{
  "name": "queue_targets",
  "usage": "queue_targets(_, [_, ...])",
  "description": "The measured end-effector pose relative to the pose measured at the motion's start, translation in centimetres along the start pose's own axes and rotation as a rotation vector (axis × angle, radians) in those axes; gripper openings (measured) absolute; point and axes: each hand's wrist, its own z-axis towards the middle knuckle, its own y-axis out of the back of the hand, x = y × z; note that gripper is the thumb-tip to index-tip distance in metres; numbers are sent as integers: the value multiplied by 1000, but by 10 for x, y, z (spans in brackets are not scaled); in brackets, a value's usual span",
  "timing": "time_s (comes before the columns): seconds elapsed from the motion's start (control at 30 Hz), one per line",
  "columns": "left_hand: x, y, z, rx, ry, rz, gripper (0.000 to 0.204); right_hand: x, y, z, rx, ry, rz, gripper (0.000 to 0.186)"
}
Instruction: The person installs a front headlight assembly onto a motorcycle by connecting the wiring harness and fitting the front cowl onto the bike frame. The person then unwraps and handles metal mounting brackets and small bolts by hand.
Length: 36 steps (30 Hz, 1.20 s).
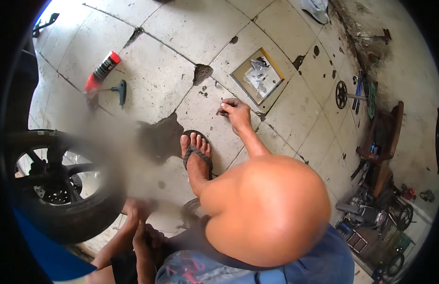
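Observation:
My right hand (pixel 237 113) reaches past my bent knee (pixel 267 208) down to the tiled floor (pixel 158 80). Its fingertips are pinched together on a small dark piece (pixel 222 112) lying there. My foot in a black sandal (pixel 196 154) stands just below that hand. My left hand (pixel 138 212) is low at the left, blurred, beside the black tyre of a motorcycle wheel (pixel 58 189). What it holds is not visible.
A red and black spray can (pixel 102 71) and a dark T-handle wrench (pixel 120 91) lie at the upper left. A shallow tray (pixel 240 74) with a clear bag of small parts sits above my right hand. Bike parts and tools (pixel 371 142) crowd the right side. Floor tiles are chipped.

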Motion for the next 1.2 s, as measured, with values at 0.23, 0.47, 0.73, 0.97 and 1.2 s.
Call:
queue_targets(0.23, [-10,-25,39,24,79,428,47,19,14,24,48,51,-180,20])
queue_targets(0.47, [-22,-24,70,37,185,313,47,3,-27,19,136,-305,205,18])
queue_targets(0.73, [-29,-31,78,1,211,354,48,13,-40,14,308,-417,461,22])
queue_targets(0.97, [-33,-37,77,-16,171,433,49,21,-49,20,252,-354,410,22])
queue_targets(1.2, [-33,-36,71,-23,225,399,49,27,-49,21,252,-320,384,17])
